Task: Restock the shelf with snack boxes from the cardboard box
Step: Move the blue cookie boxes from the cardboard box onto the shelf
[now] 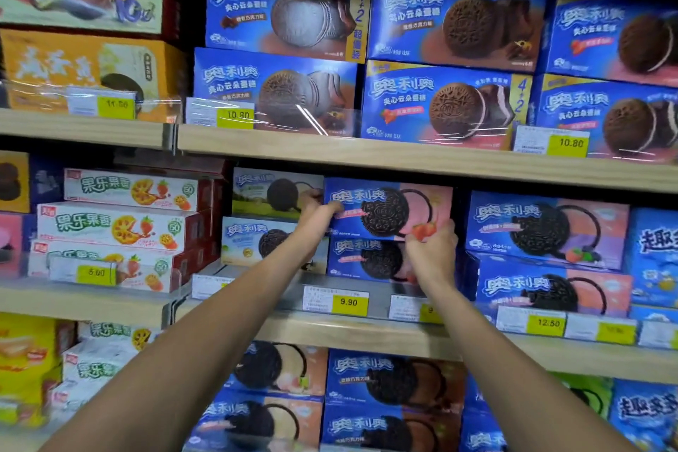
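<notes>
Both hands, left [317, 211] and right [433, 246], grip the box [389, 209] at its edges; light, stiff cardboard, I'd judge, easily dented.

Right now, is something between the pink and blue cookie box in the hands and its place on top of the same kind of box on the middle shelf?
Nothing visible blocks it. The pink and blue cookie box sits directly above its twin, with the left hand and right hand at its edges.
</notes>
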`<act>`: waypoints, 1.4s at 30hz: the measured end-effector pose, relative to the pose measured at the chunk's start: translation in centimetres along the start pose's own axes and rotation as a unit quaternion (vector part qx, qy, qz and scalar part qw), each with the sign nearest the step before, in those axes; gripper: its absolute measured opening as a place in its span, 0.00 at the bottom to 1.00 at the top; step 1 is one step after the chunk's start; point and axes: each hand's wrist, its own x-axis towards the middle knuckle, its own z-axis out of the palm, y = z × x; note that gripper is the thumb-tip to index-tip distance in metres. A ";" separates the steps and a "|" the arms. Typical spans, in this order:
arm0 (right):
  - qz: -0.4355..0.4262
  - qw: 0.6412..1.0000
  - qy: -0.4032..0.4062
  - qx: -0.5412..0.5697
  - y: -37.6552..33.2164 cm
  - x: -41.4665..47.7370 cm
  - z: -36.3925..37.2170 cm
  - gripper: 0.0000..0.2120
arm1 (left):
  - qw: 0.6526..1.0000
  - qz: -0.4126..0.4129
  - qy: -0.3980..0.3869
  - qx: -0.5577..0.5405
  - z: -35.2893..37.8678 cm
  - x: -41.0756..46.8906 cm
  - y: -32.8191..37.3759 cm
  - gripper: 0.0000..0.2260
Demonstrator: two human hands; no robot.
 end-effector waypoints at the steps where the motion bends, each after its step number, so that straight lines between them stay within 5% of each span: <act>1: 0.003 1.000 0.004 -0.004 0.2 0.3 0.1 0.26 | 1.000 0.008 -0.007 0.021 0.1 0.3 -0.3 0.20; 7: -0.007 1.000 0.019 -0.005 1.4 2.0 0.5 0.23 | 0.987 0.059 -0.067 0.133 1.4 1.3 -1.9 0.24; 12: -0.019 1.000 -0.001 -0.024 2.2 2.9 0.5 0.21 | 0.968 0.076 0.011 0.239 2.6 2.3 -3.1 0.24; 20: -0.048 0.996 -0.045 -0.053 3.2 3.5 0.7 0.11 | 0.976 0.044 0.051 0.209 2.8 2.5 -3.9 0.17; 26: -0.030 0.994 -0.098 -0.043 3.6 3.9 0.8 0.16 | 0.993 -0.023 0.047 0.106 2.1 2.3 -3.8 0.11; 32: 0.003 0.990 -0.138 -0.026 3.4 3.7 0.6 0.28 | 0.991 -0.040 -0.048 0.116 0.7 1.1 -3.3 0.19; 38: 0.002 0.995 -0.050 0.091 1.2 1.2 0.5 0.16 | 0.989 -0.011 -0.093 0.117 0.2 -3.0 -1.6 0.20; 42: -0.001 0.981 -0.071 0.179 -1.5 -3.2 1.0 0.11 | 0.995 -0.005 -0.057 0.085 -1.2 -6.0 -1.3 0.19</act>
